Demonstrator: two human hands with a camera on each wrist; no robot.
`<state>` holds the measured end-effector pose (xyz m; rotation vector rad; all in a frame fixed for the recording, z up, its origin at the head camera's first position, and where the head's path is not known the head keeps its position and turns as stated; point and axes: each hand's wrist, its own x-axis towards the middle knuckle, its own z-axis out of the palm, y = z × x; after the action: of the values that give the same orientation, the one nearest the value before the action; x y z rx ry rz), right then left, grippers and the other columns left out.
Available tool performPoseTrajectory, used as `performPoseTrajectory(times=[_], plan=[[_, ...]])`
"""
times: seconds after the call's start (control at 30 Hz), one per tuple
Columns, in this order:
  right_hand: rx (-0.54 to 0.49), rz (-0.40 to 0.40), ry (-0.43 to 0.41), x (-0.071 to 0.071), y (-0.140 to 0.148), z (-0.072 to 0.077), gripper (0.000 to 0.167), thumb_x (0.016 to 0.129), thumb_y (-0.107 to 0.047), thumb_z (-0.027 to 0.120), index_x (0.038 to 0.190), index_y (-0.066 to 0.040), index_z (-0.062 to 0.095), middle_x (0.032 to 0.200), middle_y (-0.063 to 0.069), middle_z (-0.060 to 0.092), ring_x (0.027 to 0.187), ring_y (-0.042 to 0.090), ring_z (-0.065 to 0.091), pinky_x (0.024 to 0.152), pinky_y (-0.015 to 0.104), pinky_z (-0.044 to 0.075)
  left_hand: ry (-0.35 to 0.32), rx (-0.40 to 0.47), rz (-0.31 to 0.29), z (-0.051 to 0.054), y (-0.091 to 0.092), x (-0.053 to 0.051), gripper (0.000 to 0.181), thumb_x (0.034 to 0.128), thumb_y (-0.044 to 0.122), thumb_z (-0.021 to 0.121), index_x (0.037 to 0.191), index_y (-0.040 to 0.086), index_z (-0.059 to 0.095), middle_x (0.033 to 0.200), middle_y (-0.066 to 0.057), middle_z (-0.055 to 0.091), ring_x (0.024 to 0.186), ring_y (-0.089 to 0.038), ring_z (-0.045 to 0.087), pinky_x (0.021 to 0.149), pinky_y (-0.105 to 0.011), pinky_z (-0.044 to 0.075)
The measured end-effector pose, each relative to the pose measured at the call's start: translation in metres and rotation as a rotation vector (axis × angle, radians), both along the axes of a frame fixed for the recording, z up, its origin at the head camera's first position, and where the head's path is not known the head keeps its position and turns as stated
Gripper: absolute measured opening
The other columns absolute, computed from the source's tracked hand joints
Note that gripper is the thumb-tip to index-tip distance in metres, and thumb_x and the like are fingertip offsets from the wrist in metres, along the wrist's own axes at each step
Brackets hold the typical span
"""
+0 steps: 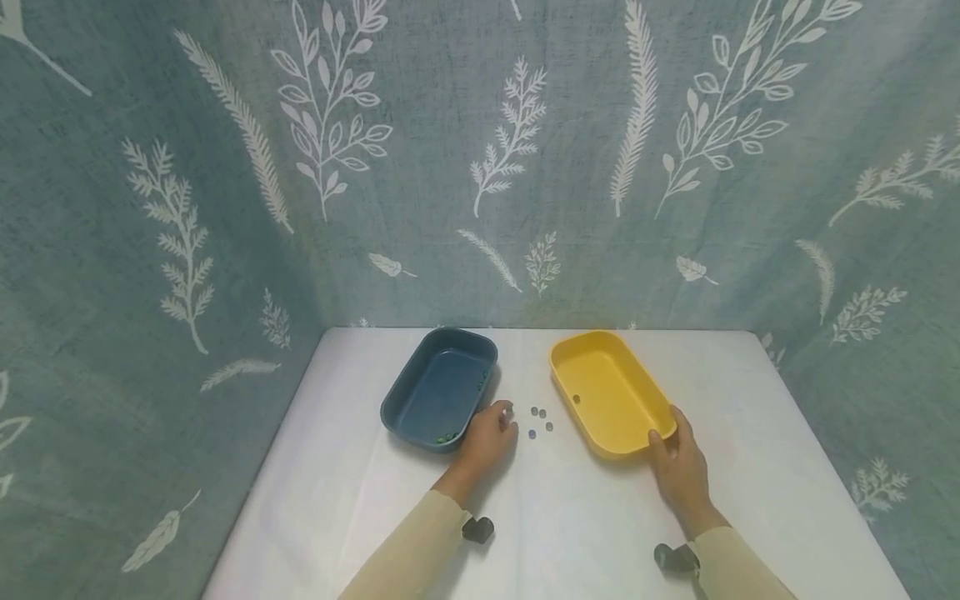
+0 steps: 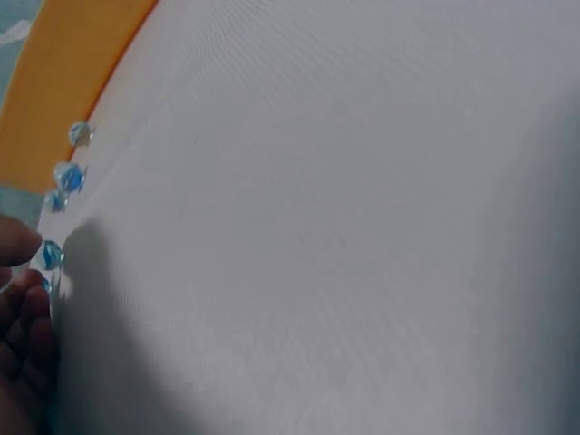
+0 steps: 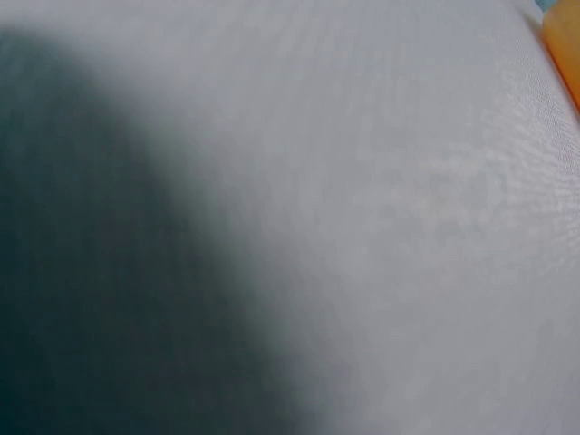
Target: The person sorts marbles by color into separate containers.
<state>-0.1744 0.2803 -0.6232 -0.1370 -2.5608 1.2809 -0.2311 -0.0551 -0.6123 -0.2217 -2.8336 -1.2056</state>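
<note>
Just right of the left hand (image 1: 491,435), below the frame's centre, loose marbles (image 1: 542,413) lie on the surface (image 1: 585,533), nearer it than the right hand (image 1: 681,473). The left hand's grip is partly curled, whether pinching a marble I cannot tell; the right hand's clasps the lower-right corner of the yellow tray (image 1: 611,392), whose long axis slants toward upper left.

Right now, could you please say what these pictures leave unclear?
Head: whether left grip holds anything, too small.
Head: count of green pieces in blue tray, too small.
Left wrist: most of that grip, cut by left edge.
Right wrist: most of yellow tray, cut by right edge.
</note>
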Motion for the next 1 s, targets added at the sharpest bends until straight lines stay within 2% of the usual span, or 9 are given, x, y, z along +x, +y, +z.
performPoseTrajectory(times=[0.17,0.5,0.67,0.83,1.0], plan=[[-0.003,-0.003,-0.012,-0.001,0.0,0.001,0.065,0.101,-0.037,0.051,0.155,-0.016,0.021,0.148,0.024,0.038,0.132,0.048,0.037,0.103,0.066,0.029,-0.016,-0.012,0.03,-0.001,0.002,-0.002,0.034,0.0987,0.018,0.054,0.131,0.008,0.057,0.125,-0.011,0.064,0.119,-0.025,0.058,0.099,-0.039,0.047],[-0.011,-0.009,-0.023,0.0,0.0,0.0,0.066,0.101,-0.037,0.052,0.155,-0.017,0.022,0.15,0.022,0.036,0.134,0.047,0.034,0.106,0.065,0.026,-0.068,-0.106,0.069,0.001,0.008,-0.005,0.037,0.1018,0.022,0.045,0.133,0.003,0.056,0.128,-0.014,0.061,0.122,-0.028,0.056,0.101,-0.041,0.045],[-0.01,0.0,-0.014,0.0,0.0,-0.002,0.065,0.101,-0.037,0.052,0.155,-0.017,0.022,0.149,0.023,0.037,0.132,0.048,0.036,0.104,0.066,0.028,-0.055,-0.149,0.081,0.0,0.009,-0.003,0.031,0.0973,0.019,0.054,0.123,0.005,0.062,0.117,-0.011,0.066,0.114,-0.026,0.06,0.097,-0.039,0.048],[-0.012,0.004,-0.02,0.0,0.002,-0.004,0.066,0.101,-0.038,0.051,0.156,-0.018,0.02,0.149,0.024,0.037,0.132,0.049,0.035,0.103,0.068,0.027,-0.069,-0.116,0.088,-0.001,0.009,-0.003,0.026,0.0881,0.02,0.068,0.112,0.01,0.066,0.1,-0.003,0.067,0.096,-0.021,0.064,0.087,-0.037,0.052],[-0.016,0.01,-0.018,0.0,0.002,-0.003,0.066,0.101,-0.037,0.052,0.156,-0.017,0.02,0.149,0.024,0.036,0.133,0.048,0.035,0.104,0.066,0.027,-0.101,-0.097,0.08,-0.001,0.011,-0.004,0.022,0.0832,0.029,0.075,0.098,0.016,0.065,0.084,0.005,0.064,0.08,-0.014,0.06,0.076,-0.033,0.052]])
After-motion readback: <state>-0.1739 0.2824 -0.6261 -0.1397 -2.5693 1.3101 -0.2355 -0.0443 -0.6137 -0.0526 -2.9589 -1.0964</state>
